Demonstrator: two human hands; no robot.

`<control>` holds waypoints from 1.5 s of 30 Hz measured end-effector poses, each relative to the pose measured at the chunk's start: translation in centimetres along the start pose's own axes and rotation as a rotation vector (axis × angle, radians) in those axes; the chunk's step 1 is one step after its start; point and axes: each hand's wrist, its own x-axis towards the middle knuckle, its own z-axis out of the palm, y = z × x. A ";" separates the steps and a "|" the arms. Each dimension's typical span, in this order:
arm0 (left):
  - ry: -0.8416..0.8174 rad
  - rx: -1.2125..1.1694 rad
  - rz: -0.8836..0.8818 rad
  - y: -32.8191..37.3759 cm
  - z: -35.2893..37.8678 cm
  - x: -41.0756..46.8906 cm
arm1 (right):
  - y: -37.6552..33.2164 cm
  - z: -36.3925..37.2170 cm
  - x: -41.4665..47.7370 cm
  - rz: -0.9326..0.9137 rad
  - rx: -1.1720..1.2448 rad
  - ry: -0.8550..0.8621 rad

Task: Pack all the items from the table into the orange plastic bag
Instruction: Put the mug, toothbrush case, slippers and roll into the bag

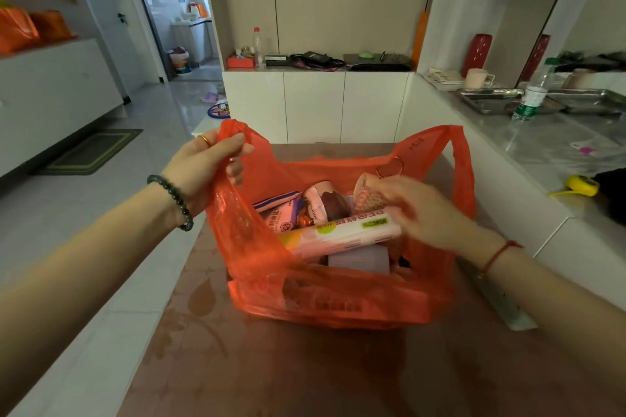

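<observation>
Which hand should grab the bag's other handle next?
The right hand, probably. It hovers over the orange bag, close to the free right handle on its own side. The left hand already grips the left handle, holding the bag open.

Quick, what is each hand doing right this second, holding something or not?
Left hand: closed, gripping the handle of the orange plastic bag.
Right hand: blurred over the bag beside a patterned glass; grip cannot be told.
</observation>
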 end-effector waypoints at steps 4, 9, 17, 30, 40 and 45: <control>0.050 -0.016 0.022 0.0 0.1 0.6 | 3.1 -8.2 -2.3 0.119 0.175 0.625; 0.066 -0.046 0.063 -0.7 -0.3 1.8 | 14.3 -6.6 -7.6 0.800 0.107 0.383; 0.099 -0.021 0.047 -1.6 -1.9 3.0 | 18.8 4.5 -15.8 1.062 -0.176 -0.189; 0.100 -0.040 0.003 -1.0 -1.1 1.0 | 15.8 1.2 -16.9 1.128 0.272 0.368; 0.054 -0.096 -0.023 -0.4 -1.5 -0.9 | 2.0 -13.3 -8.4 0.260 0.087 0.432; 0.001 -0.123 -0.028 -0.1 -2.0 -2.1 | -1.9 -10.8 -6.9 0.052 -0.167 0.013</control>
